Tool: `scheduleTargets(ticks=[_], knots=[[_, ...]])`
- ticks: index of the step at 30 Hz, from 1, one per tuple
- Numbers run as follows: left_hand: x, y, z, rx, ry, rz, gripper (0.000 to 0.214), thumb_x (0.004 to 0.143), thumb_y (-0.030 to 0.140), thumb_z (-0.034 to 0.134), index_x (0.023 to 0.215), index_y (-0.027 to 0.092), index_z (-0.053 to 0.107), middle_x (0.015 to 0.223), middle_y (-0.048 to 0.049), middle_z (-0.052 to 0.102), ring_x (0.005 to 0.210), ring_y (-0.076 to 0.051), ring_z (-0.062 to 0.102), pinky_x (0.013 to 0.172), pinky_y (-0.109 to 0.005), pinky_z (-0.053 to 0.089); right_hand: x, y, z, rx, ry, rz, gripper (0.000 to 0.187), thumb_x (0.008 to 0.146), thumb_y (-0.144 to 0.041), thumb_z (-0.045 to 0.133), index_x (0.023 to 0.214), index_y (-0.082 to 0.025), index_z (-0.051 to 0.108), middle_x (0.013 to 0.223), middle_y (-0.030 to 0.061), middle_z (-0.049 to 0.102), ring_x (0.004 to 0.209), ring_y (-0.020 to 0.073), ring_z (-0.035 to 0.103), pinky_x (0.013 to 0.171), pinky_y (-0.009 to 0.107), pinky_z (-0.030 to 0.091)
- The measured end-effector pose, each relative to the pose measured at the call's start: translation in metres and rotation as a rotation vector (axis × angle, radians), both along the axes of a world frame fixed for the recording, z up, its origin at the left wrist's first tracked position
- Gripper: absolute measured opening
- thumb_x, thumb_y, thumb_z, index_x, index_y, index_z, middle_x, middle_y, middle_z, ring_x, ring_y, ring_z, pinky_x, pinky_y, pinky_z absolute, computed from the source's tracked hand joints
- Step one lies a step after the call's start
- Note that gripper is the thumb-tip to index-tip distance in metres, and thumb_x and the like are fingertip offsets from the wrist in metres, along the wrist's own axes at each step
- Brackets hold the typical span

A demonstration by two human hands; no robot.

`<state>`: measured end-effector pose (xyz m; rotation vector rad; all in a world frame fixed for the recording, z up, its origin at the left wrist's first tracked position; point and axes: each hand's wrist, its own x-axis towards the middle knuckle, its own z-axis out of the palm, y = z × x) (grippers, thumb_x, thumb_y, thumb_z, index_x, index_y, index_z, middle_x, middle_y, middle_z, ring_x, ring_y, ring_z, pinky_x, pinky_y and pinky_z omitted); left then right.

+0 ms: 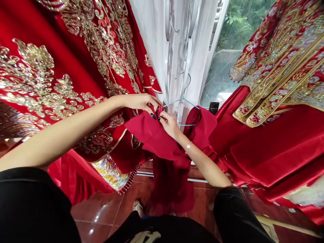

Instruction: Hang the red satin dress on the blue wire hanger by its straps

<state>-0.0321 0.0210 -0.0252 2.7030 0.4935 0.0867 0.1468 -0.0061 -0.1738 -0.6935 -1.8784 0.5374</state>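
Note:
A plain dark red dress hangs on a light blue wire hanger in front of a white curtain. My left hand is closed on the fabric at the dress's neckline, fingers curled over the top. My right hand pinches the same spot from the other side, dark nails showing. Both hands meet at the collar near the hanger's left shoulder. The skirt falls down toward the floor between my legs.
Red garments with gold embroidery hang at the left and right. A white curtain and a window lie behind. A small black device sits on the sill. Red floor tiles below.

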Motion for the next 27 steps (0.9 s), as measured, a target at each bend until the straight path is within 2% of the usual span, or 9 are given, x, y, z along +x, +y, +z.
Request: scheduleTargets(ticks=[3, 5, 10, 13, 17, 20, 23, 25, 27], knots=[[-0.009, -0.005, 0.006, 0.067, -0.017, 0.046, 0.026, 0.091, 0.040, 0.063, 0.081, 0.019, 0.075, 0.122, -0.0090, 0.069, 0.108, -0.023, 0.064, 0.099, -0.041, 0.048, -0.010, 0.002, 0.009, 0.117, -0.097, 0.015, 0.025, 0.093, -0.016, 0.036, 0.097, -0.021, 0.060, 0.098, 0.0066, 0.065, 0.097, 0.0209, 0.061, 0.093, 0.037, 0.049], [-0.017, -0.009, 0.007, 0.085, -0.026, 0.075, 0.026, 0.091, 0.039, 0.063, 0.080, 0.018, 0.074, 0.130, -0.0097, 0.066, 0.114, -0.024, 0.063, 0.101, -0.041, 0.047, -0.013, 0.006, 0.015, 0.131, -0.198, 0.103, 0.032, 0.090, -0.009, 0.035, 0.101, -0.020, 0.064, 0.105, 0.0086, 0.067, 0.103, 0.0216, 0.061, 0.098, 0.039, 0.048], [-0.027, -0.018, 0.006, 0.085, -0.060, 0.173, 0.023, 0.088, 0.041, 0.067, 0.080, 0.020, 0.075, 0.133, -0.0095, 0.064, 0.122, -0.027, 0.059, 0.105, -0.047, 0.045, -0.012, 0.023, 0.028, -0.069, -0.465, 0.473, 0.040, 0.077, 0.002, 0.040, 0.095, -0.017, 0.070, 0.095, 0.0049, 0.073, 0.089, 0.0185, 0.064, 0.095, 0.037, 0.052], [-0.017, -0.019, 0.008, 0.092, -0.094, 0.269, 0.018, 0.084, 0.040, 0.072, 0.084, 0.022, 0.076, 0.131, -0.0082, 0.065, 0.121, -0.030, 0.061, 0.105, -0.053, 0.045, -0.012, 0.028, 0.025, -0.145, -0.478, 0.492, 0.035, 0.076, 0.000, 0.043, 0.089, -0.017, 0.070, 0.082, 0.0028, 0.072, 0.083, 0.0189, 0.063, 0.089, 0.036, 0.054], [0.004, -0.009, 0.002, 0.087, -0.101, 0.229, 0.018, 0.080, 0.034, 0.074, 0.093, 0.022, 0.075, 0.126, -0.0094, 0.067, 0.119, -0.032, 0.063, 0.103, -0.053, 0.048, -0.010, 0.011, 0.008, -0.142, -0.226, 0.326, 0.034, 0.079, -0.008, 0.043, 0.101, -0.017, 0.068, 0.092, 0.0049, 0.073, 0.092, 0.0209, 0.065, 0.091, 0.038, 0.054], [0.010, -0.010, -0.019, 0.101, -0.193, 0.194, 0.041, 0.079, 0.027, 0.072, 0.119, 0.021, 0.065, 0.134, -0.0128, 0.062, 0.126, -0.030, 0.058, 0.105, -0.046, 0.049, 0.011, -0.028, -0.004, -0.113, 0.227, -0.005, 0.031, 0.084, -0.017, 0.046, 0.110, -0.021, 0.061, 0.109, 0.0080, 0.070, 0.107, 0.0206, 0.065, 0.096, 0.038, 0.054], [0.010, -0.032, -0.052, 0.258, -0.379, 0.342, 0.063, 0.084, 0.023, 0.066, 0.143, 0.021, 0.043, 0.147, -0.0170, 0.050, 0.138, -0.030, 0.047, 0.116, -0.049, 0.041, 0.060, -0.071, -0.007, -0.021, 0.634, -0.280, 0.025, 0.088, -0.022, 0.051, 0.112, -0.027, 0.055, 0.116, 0.0065, 0.065, 0.104, 0.0197, 0.068, 0.093, 0.041, 0.056], [0.017, -0.054, -0.076, 0.465, -0.457, 0.478, 0.055, 0.090, 0.023, 0.060, 0.142, 0.020, 0.043, 0.152, -0.0187, 0.044, 0.147, -0.034, 0.036, 0.121, -0.060, 0.028, 0.102, -0.086, 0.000, 0.158, 0.702, -0.401, 0.022, 0.085, -0.021, 0.059, 0.105, -0.027, 0.055, 0.105, 0.0027, 0.064, 0.090, 0.0179, 0.069, 0.085, 0.039, 0.057], [0.035, -0.072, -0.097, 0.601, -0.463, 0.478, 0.039, 0.094, 0.020, 0.051, 0.133, 0.022, 0.051, 0.147, -0.0171, 0.050, 0.145, -0.035, 0.039, 0.120, -0.066, 0.024, 0.141, -0.083, 0.012, 0.321, 0.718, -0.566, 0.015, 0.084, -0.022, 0.060, 0.097, -0.026, 0.054, 0.093, 0.0007, 0.062, 0.078, 0.0161, 0.065, 0.075, 0.035, 0.055]])
